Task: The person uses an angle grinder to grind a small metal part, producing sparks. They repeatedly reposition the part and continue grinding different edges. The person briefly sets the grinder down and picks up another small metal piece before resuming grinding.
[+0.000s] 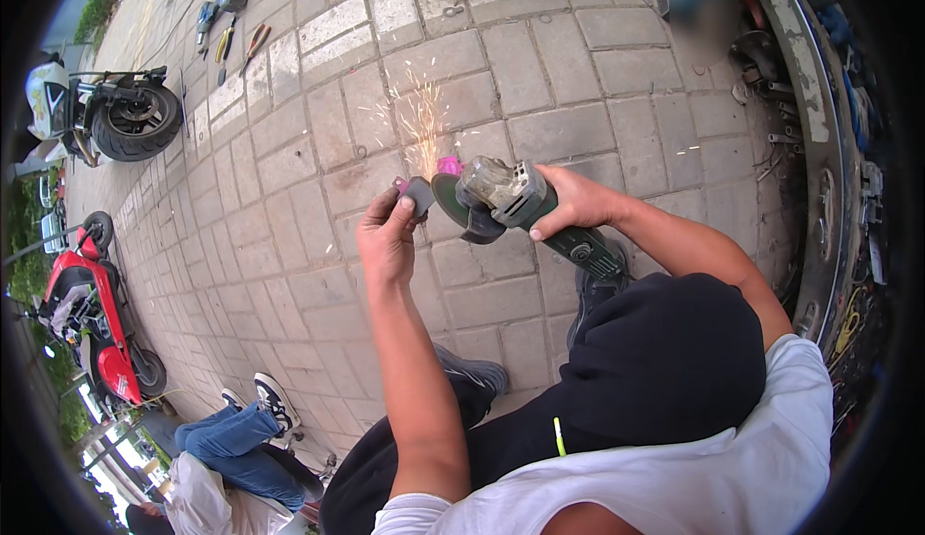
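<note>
My left hand grips a small flat dark-grey piece with a bit of pink at it. Just to its right, my right hand is closed around the body of a green angle grinder, which has a grey head and a clear-looking cover on top. The grinder's disc is beside the piece, and a spray of orange sparks rises away from it. A pink object shows behind the disc; I cannot tell what it is attached to.
A drill and pliers lie on the brick paving. A motorcycle and red scooter stand left. A seated person in jeans is at lower left. A scuffed metal edge with tools beside it lines the right.
</note>
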Demonstrator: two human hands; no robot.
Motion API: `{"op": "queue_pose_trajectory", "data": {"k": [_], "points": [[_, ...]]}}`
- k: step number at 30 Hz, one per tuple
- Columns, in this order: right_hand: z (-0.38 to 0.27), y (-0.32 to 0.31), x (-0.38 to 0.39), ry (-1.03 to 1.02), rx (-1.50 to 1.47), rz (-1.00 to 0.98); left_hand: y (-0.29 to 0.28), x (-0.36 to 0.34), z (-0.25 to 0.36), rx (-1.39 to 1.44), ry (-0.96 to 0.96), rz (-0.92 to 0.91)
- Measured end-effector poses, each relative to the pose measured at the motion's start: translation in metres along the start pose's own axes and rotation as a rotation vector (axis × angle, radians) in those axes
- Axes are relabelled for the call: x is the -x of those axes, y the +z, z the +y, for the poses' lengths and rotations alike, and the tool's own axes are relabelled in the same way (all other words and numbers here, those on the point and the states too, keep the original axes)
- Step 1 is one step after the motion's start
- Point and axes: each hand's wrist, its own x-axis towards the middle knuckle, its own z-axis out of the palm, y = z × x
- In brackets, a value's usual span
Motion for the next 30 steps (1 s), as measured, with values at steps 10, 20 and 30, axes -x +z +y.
{"op": "queue_pose_trajectory", "data": {"k": [10, 20, 30], "points": [[0.0017, -0.0004, -0.0007, -0.001, -0.012, 0.0, -0.0056, -0.0022, -0.0041, -0.047, 0.008, -0.041], [-0.0003, -0.0004, -0.0009, 0.006, -0.004, 0.002, 0.0012, -0.001, -0.0015, 0.005, -0.003, -0.005], [0.0016, -0.0001, -0.0014, 0.021, -0.025, 0.009, -0.0011, -0.0016, -0.0035, 0.0, -0.005, -0.009]]}}
